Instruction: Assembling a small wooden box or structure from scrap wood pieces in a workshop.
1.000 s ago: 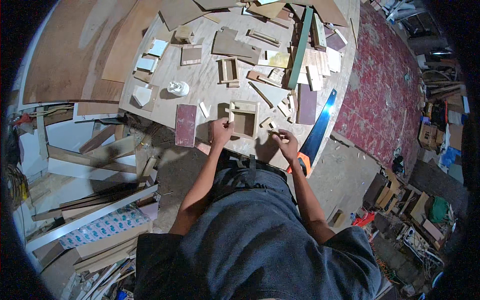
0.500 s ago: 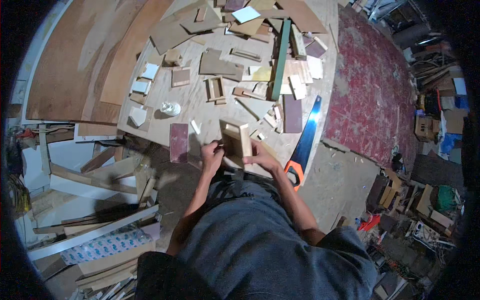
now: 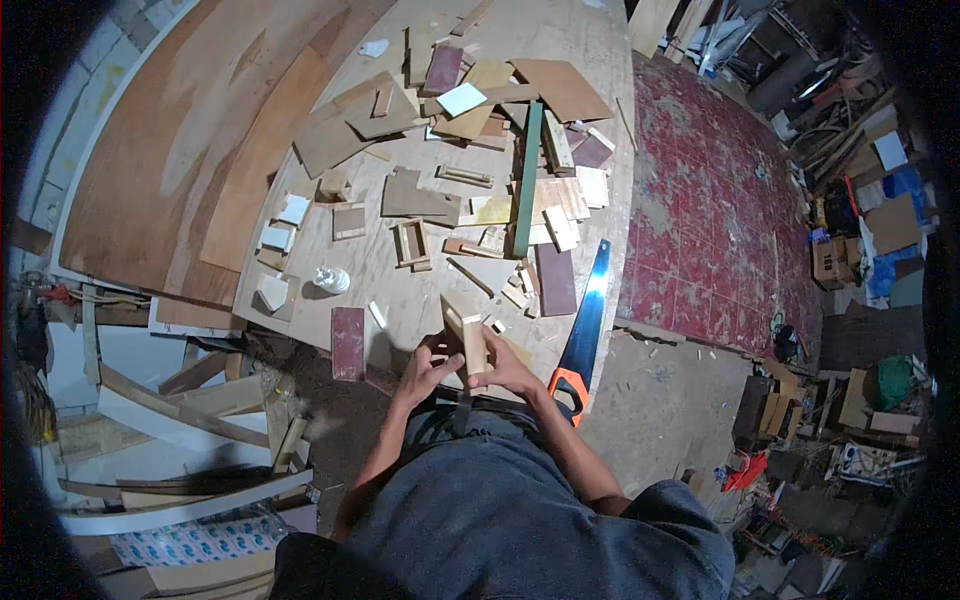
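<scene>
A small wooden box frame [image 3: 465,335] stands tilted up between my hands at the near edge of the plywood table. My left hand [image 3: 428,374] is closed at its left side, the fingertips partly hidden. On the other side, my right hand [image 3: 503,364] grips the frame with the thumb at its lower end. To the right lies a handsaw [image 3: 585,330] with a dark blade and an orange handle. A dark red board piece [image 3: 348,343] and a thin white strip [image 3: 377,314] are left of my hands. Another small wooden frame [image 3: 411,244] rests further back.
Wood offcuts cover the table [image 3: 310,345], with a long green strip [image 3: 528,180] among them. A clear bottle [image 3: 331,280] stands on the left. Large plywood sheets [image 3: 170,130] lean at the far left. Scrap boards [image 3: 180,405] pile below; a dark red panel [image 3: 720,210] lies right.
My view has shifted, so the table sits lower. The frame has turned more edge-on, and my left hand has moved in against it.
</scene>
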The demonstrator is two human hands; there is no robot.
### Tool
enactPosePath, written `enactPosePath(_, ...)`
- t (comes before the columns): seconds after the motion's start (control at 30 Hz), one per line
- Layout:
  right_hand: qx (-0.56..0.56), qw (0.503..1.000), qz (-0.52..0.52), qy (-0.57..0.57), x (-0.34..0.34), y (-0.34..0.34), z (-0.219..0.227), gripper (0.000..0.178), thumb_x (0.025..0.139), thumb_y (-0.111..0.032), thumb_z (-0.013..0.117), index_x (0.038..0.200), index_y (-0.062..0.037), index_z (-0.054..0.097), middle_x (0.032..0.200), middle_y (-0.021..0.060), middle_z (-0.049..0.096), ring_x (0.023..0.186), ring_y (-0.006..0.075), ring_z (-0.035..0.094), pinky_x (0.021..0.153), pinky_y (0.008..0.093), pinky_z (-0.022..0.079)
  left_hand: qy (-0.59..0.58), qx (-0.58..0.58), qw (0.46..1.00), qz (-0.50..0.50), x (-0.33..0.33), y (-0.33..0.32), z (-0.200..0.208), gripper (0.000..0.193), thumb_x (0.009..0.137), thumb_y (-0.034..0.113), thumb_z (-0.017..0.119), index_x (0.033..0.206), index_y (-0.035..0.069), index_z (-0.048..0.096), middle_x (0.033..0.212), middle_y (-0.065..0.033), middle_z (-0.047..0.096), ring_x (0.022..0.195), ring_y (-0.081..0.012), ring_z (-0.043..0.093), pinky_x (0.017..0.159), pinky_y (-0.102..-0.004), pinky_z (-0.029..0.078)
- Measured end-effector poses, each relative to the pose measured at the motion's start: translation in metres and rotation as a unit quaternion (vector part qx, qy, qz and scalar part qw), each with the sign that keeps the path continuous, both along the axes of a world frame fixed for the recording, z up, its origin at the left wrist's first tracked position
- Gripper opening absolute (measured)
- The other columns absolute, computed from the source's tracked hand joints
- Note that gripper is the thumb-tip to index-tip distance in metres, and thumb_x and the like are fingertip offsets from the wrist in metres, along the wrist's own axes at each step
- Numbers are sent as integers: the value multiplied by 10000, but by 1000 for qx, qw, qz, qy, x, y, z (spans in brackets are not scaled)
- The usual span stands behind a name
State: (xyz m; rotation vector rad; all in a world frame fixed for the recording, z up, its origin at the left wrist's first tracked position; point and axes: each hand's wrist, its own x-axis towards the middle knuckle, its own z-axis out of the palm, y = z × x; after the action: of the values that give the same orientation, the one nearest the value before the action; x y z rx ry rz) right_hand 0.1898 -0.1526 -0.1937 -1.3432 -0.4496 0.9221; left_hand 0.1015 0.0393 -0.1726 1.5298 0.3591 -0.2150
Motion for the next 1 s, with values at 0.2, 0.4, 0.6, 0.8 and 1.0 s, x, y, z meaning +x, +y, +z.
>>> enactPosePath(0.2, -51, 994, -47, -80, -2, 7, 27, 1192, 545, -431, 927, 1498, -93, 296, 1401, 157, 429, 1287, 300, 454, 1062, 456, 392, -44, -135, 987, 73, 6, -9, 28, 917, 792, 387, 778, 1480, 4, 308, 1321, -179, 526, 1228, -267, 523, 1013, -396, 437)
enactPosePath(0.4, -77, 985, -40, -148, 7, 3, 27, 1226, 524, -473, 929, 1493, -74, 294, 1392, 173, 421, 1280, 311, 451, 1045, 445, 398, -47, -150, 987, 29, 14, -15, 26, 888, 749, 283, 761, 1475, 32, 315, 1369, -146, 487, 1266, -271, 484, 1066, -410, 387)
enactPosePath(0.6, -171, 961, -31, -215, 111, -45, -2, 933, 670, -437, 852, 1412, -58, 431, 1354, 126, 528, 1207, 271, 528, 1036, 440, 416, -33, -259, 939, 224, -39, 1, -44, 832, 741, 272, 733, 1443, 20, 365, 1337, -113, 523, 1244, -257, 499, 1082, -395, 374)
enactPosePath(0.8, -291, 791, -493, -216, 386, -200, -158, 181, 877, -172, 689, 979, -29, 732, 793, 47, 679, 647, 115, 593, 617, 252, 491, -93, -365, 910, 176, -26, 23, 13, 997, 715, 464, 751, 1468, -19, 309, 1445, -205, 450, 1300, -359, 483, 1070, -493, 431)
enactPosePath(1.0, -541, 691, -366, -310, 488, -167, -195, 775, 718, -557, 763, 1207, 28, 622, 1074, 238, 695, 1010, 377, 673, 887, 412, 519, -60, -291, 848, 440, -63, 20, 24, 812, 681, 362, 763, 1370, 38, 480, 1391, -116, 526, 1224, -297, 543, 982, -426, 486)
